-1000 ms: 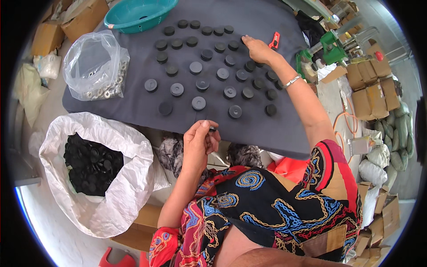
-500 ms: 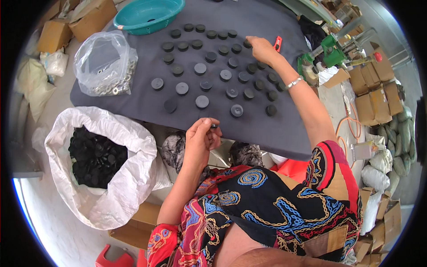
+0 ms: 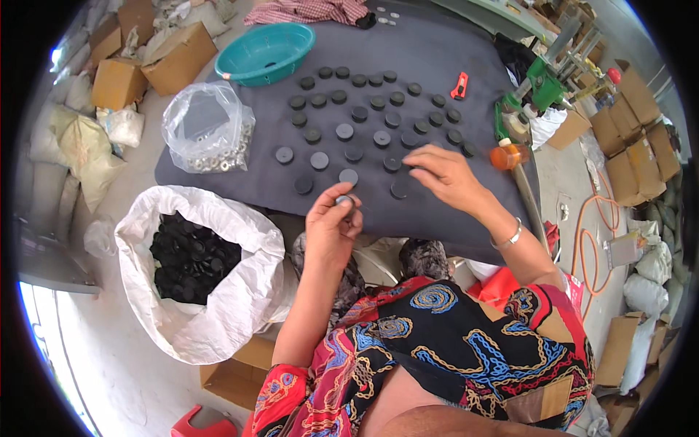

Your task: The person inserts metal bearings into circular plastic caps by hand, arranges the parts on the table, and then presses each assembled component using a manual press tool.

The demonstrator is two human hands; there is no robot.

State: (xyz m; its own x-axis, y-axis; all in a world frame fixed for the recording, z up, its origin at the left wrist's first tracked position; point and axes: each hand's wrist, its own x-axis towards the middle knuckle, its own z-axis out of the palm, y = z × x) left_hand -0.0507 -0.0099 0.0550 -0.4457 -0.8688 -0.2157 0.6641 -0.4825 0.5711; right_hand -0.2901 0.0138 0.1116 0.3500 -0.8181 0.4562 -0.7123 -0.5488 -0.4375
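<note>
My left hand (image 3: 334,224) is at the front edge of the dark grey table cover (image 3: 240,62), closed with thumb and fingertips around a small black round cap (image 3: 344,199). My right hand (image 3: 453,178) hovers palm down over the right front part of the cover, thumb and forefinger apart. I see nothing between them, though its curled fingers hide part of the palm side. Beside its fingertips lies a black cap (image 3: 392,164), and another cap (image 3: 398,190) sits nearer the edge. Several more caps, such as a grey-topped one (image 3: 344,132), lie spread in loose rows.
A white sack (image 3: 138,306) of black caps stands at the left. On the table are a clear bag (image 3: 196,135) of metal rings, a teal basin (image 3: 298,38) and a red cutter knife (image 3: 459,86). A green hand press (image 3: 542,84) and orange bottle (image 3: 507,155) stand right.
My right hand has come back from the far right caps toward me, leaving a cap there. My left hand stays near the table edge with its cap. The view has shifted.
</note>
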